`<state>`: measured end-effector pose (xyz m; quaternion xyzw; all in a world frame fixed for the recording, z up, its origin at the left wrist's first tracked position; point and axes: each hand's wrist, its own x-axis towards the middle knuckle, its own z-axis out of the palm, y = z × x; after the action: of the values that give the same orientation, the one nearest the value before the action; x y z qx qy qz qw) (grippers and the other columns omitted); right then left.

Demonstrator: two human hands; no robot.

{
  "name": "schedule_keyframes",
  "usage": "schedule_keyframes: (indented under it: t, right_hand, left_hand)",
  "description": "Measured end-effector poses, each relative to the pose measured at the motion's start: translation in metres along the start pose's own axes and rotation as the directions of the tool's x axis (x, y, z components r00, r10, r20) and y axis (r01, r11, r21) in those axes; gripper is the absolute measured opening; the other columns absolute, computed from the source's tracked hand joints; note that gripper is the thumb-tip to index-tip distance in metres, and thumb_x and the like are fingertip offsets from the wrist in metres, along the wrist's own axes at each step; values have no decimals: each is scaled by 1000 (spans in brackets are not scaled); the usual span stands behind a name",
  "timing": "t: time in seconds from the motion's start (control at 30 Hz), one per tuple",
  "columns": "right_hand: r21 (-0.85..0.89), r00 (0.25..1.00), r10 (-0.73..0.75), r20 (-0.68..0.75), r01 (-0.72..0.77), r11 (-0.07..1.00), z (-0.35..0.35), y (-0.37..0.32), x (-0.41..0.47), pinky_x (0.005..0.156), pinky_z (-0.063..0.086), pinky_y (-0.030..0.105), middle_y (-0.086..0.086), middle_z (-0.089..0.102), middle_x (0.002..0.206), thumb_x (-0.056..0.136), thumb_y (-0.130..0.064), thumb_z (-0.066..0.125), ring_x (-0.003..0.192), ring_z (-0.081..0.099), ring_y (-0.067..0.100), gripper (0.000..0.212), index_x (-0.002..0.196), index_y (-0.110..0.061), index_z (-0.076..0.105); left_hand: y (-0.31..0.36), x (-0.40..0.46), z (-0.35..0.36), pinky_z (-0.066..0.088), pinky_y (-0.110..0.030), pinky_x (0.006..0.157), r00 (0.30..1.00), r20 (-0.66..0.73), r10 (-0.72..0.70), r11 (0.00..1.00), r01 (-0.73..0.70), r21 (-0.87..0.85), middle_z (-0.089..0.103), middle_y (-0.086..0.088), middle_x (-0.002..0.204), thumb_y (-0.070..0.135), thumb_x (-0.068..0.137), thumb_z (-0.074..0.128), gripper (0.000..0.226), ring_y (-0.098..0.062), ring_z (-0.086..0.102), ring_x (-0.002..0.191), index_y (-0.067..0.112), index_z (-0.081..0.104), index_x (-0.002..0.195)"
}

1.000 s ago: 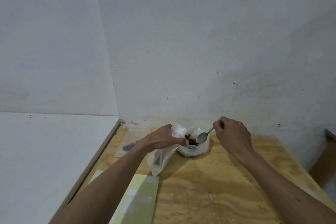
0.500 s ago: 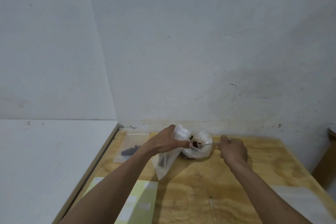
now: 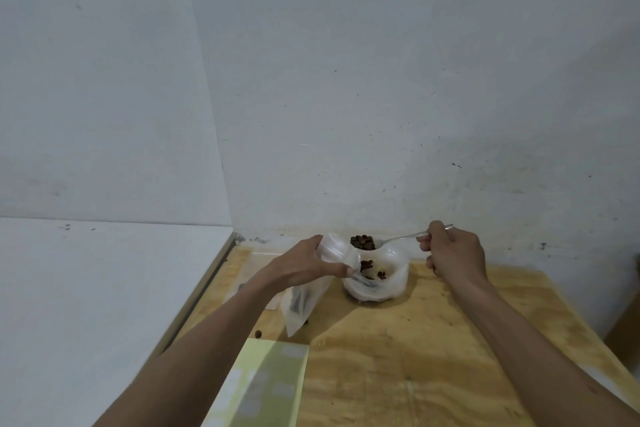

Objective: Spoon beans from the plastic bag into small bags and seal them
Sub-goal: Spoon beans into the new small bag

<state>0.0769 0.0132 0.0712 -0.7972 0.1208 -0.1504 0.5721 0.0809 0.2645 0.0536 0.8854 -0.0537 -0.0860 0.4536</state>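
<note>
A clear plastic bag (image 3: 393, 276) with brown beans inside sits on the wooden table (image 3: 415, 357) near the wall. My right hand (image 3: 453, 253) grips a metal spoon (image 3: 401, 238) by its handle; its bowl, heaped with beans (image 3: 362, 241), hangs just above the bag's rim. My left hand (image 3: 304, 265) pinches the top of a small clear bag (image 3: 301, 305), which hangs down to the table with a few dark beans in it, left of the big bag.
A pale yellow-green sheet (image 3: 263, 388) lies at the table's near left. One loose bean (image 3: 258, 333) rests near the left edge. Another small bag (image 3: 239, 284) lies flat behind my left arm. White walls close the back and left.
My right hand has lifted the spoon out of the big bag, now loaded with beans and raised above its rim. My left hand keeps hold of the small bag.
</note>
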Motion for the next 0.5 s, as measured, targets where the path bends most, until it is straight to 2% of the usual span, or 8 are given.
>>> schedule_keyframes:
  t: [0.13,0.23,0.37,0.5]
  right_hand:
    - [-11,995,-84,46,84,996,8,-12,-12,63,48,32,0,74,76,98,-23,50,53,60,20,34,76,-10,73]
    - [-65,983,-169,67,173,983,11,-15,-18,59,47,28,-2,74,79,100,-21,50,53,63,18,33,81,-9,74]
    - [-46,944,-320,81,325,945,12,-17,-25,64,51,33,-5,73,79,101,-19,51,63,66,18,29,85,-16,75]
    - [-68,897,-437,69,441,895,18,-15,-30,59,49,34,-4,72,81,103,-19,52,58,63,23,29,84,-19,73]
  left_hand:
    - [-1,-1,1,39,-22,83,1000,11,0,1000,0,-4,49,9,128,40,81,83,74,-7,49,108,21,45,141]
    - [-1,-4,1,40,-15,74,1000,25,4,1000,-4,-9,52,10,126,38,82,83,58,7,50,95,28,48,127]
    - [-3,-4,-6,43,-28,87,999,-31,-11,1000,10,-26,51,11,129,48,76,84,72,-7,51,110,22,48,133]
    - [-5,-6,-11,47,-24,83,998,-55,-4,998,1,-56,59,13,119,49,74,85,66,-7,57,108,24,54,126]
